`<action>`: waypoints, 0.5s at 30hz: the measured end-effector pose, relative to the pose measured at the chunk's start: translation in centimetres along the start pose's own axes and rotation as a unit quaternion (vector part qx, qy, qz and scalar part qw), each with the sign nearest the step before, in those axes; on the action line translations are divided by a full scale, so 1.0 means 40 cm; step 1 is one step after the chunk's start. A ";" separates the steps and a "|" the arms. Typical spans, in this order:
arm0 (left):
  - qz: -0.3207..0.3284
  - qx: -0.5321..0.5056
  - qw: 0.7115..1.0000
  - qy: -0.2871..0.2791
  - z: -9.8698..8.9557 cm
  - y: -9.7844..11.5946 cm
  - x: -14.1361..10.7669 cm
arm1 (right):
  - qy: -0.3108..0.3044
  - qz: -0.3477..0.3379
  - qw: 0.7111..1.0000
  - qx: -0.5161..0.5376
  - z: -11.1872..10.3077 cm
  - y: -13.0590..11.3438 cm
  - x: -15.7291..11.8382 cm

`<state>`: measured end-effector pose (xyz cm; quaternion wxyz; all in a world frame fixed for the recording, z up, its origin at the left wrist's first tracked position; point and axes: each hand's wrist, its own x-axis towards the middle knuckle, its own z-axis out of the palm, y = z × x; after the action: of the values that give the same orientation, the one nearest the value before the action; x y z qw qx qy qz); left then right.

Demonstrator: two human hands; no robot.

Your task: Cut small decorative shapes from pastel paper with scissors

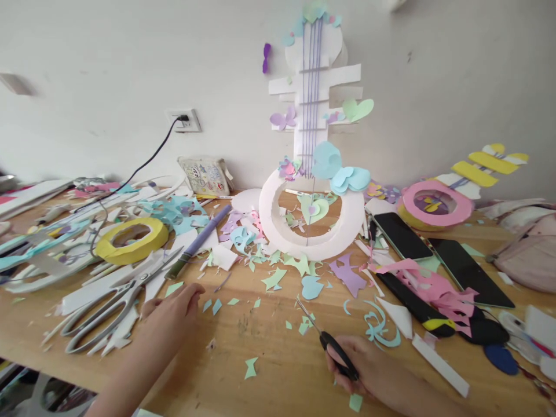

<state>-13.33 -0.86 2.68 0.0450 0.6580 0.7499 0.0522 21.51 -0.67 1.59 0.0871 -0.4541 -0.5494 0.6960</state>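
Observation:
My right hand (354, 362) is closed around the black handle of a small tool (339, 354), whose thin pointed metal end aims up and left over the table. My left hand (176, 310) hovers just right of large grey-handled scissors (124, 301); its fingers curl inward, and whatever they may hold is hidden. Beyond both hands, a white paper-craft guitar (313, 231) stands upright, with purple strings and paper hearts and butterflies. A blue paper heart (311, 286) lies in front of it. Small green and blue scraps (251, 368) are scattered between my hands.
A yellow tape roll (132, 240) and a purple stick (200, 240) lie to the left among paper offcuts. At right are two phones (402, 234), a pink-and-yellow paper guitar (435, 204), and pink cut paper (434, 284). A pouch (204, 175) stands by the wall.

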 end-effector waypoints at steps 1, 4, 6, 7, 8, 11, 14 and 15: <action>0.013 0.010 1.000 0.016 -0.002 0.012 -0.006 | -0.001 0.001 1.000 -0.001 0.000 -0.001 0.000; 0.109 0.056 0.992 0.003 0.004 0.038 -0.026 | 0.001 0.001 1.000 0.001 0.000 0.002 0.001; 0.155 0.087 0.984 -0.022 0.015 0.043 -0.039 | 0.002 -0.003 1.000 -0.002 -0.001 0.007 0.002; 0.164 0.099 0.981 -0.028 0.021 0.042 -0.045 | 0.003 -0.006 1.000 -0.007 -0.001 0.008 0.002; 0.167 0.108 0.980 -0.029 0.026 0.039 -0.050 | 0.003 -0.007 1.000 -0.010 -0.001 0.009 0.002; 0.169 0.112 0.979 -0.020 0.037 0.030 -0.068 | -0.001 -0.007 1.000 -0.003 0.001 0.007 0.001; 0.155 0.104 0.983 -0.001 0.040 0.027 -0.085 | -0.004 -0.015 1.000 0.014 0.004 0.005 0.002; 0.147 0.096 0.984 0.006 0.039 0.027 -0.088 | -0.005 -0.016 1.000 0.016 0.005 0.005 0.002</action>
<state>-11.59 -4.19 1.29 -0.0311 0.7622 0.6465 -0.0104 21.41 -0.82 1.36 0.1031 -0.4404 -0.5458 0.7054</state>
